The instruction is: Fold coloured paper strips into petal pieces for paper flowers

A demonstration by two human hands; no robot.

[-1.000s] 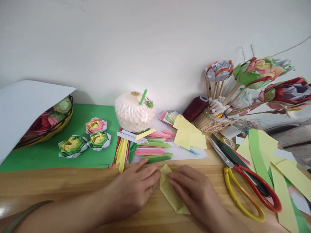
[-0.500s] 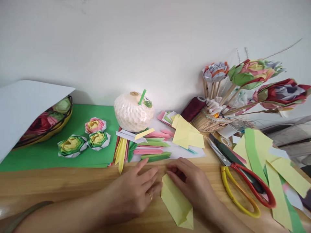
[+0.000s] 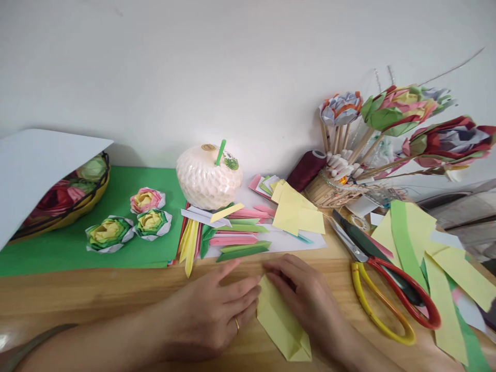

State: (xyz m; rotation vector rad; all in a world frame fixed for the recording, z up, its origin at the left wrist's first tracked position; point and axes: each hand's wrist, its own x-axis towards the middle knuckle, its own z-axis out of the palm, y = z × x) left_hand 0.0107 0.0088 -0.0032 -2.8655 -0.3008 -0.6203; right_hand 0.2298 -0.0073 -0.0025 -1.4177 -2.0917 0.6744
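2 bare hands show low in the head view, working close together over a wooden table (image 3: 116,302), and between them lies a folded piece of pale yellow paper (image 3: 279,325). It rests on the wood, slanting, its narrow upper end up by the fingers and its broader lower end toward the person, where a folded flap stands up a little.

The left hand (image 3: 220,310) is loosely spread, forefinger lifted away from the rest, the other fingertips reaching the paper's upper left edge. The right hand (image 3: 300,292) is half curled along the right edge, fingertips bunched near the upper end; I can't tell from here whether it pinches the paper or merely presses it.

I'd judge the sheet next to weightless, thin but crisp enough to keep a crease. It would likely skate on that smooth wood if nudged, so a fingertip pinning it down makes sense. The best hold looks to be at the side edges near the narrow end, where the folds seem to lie flat; a squeeze on the raised flap could crumple it, and a hard tug might tear a crease.

Just beyond the hands lie folded paper strips (image 3: 234,241), and well to the right, red-and-yellow-handled scissors (image 3: 360,255).
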